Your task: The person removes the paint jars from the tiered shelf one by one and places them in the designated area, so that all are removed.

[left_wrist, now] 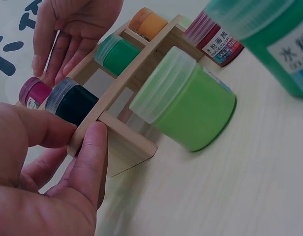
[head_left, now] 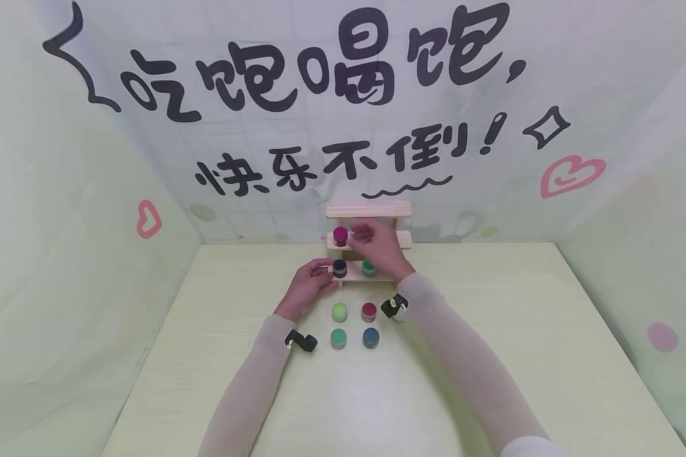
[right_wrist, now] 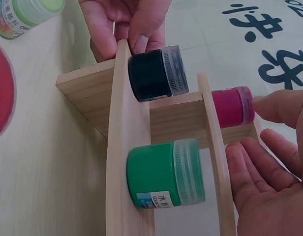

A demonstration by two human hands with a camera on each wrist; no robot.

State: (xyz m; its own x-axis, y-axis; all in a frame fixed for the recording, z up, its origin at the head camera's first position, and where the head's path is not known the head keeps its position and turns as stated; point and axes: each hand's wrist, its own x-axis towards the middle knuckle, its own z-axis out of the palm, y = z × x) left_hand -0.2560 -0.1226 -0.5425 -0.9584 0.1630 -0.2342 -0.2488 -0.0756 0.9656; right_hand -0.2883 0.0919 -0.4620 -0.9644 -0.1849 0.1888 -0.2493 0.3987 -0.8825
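Note:
A small tiered wooden rack (head_left: 369, 209) stands against the back wall. My left hand (head_left: 307, 287) pinches the left end of its lowest shelf between thumb and fingers. On the middle shelf sits a magenta paint jar (right_wrist: 233, 106). Beside it is my right hand (head_left: 380, 246), its thumb at the jar's lid and its other fingers loosely bent, not wrapped around the jar. The lowest shelf carries a black-looking jar (right_wrist: 154, 73), a green jar (right_wrist: 156, 174) and an orange jar (left_wrist: 148, 23). My right hand and wrist hide the orange one in the head view.
In front of the rack, a light green jar (head_left: 340, 312), a red jar (head_left: 368, 311), a teal-green jar (head_left: 338, 338) and a blue jar (head_left: 371, 337) stand in two rows on the pale table (head_left: 206, 381). Cloth walls (head_left: 80, 254) close in the back and sides.

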